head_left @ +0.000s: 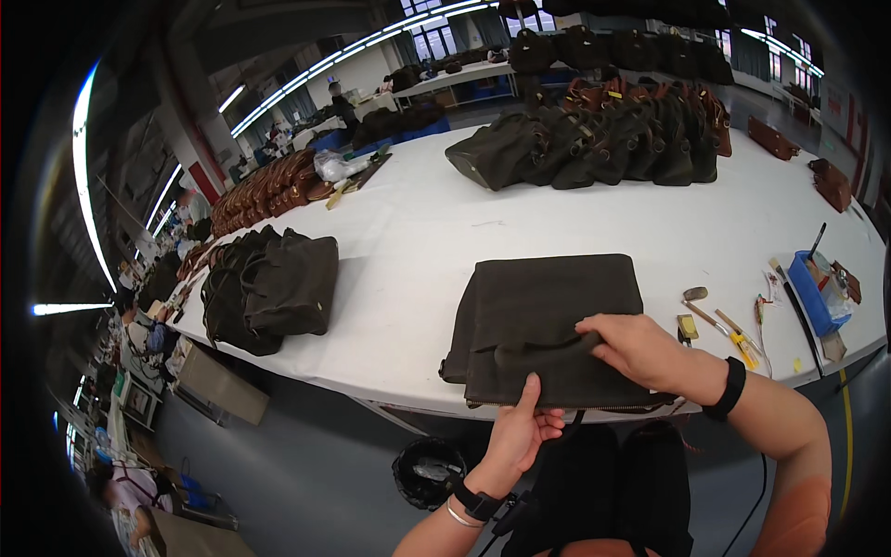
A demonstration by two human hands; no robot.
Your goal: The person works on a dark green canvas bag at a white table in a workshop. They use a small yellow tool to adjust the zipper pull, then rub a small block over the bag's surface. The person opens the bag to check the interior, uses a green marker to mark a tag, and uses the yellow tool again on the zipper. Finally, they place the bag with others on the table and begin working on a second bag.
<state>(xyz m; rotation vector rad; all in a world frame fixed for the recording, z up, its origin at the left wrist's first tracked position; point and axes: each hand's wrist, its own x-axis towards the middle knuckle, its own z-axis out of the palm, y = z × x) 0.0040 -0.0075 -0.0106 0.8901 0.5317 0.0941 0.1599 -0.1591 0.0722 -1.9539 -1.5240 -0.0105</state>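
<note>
A dark green-black handbag (557, 292) lies flat on the white table near its front edge, its zipped opening toward me. My left hand (527, 433) holds the zipped edge, with the thumb on top and the fingers curled at the edge below. On the bag's upper face, my right hand (640, 351) is closed at one end of the strap-like handle, thumb and forefinger pinched together. Its other fingers are bent out of sight underneath. Part of the bag's underside and right corner is hidden.
Dark bags (292, 278) stand at the left, with more dark bags (594, 144) at the back. Brown bags (269, 190) are stacked far left. A hammer (694, 294), a yellow-handled tool (742, 348) and a blue bin (817, 292) lie right. A black-lined waste bin (427, 469) stands below.
</note>
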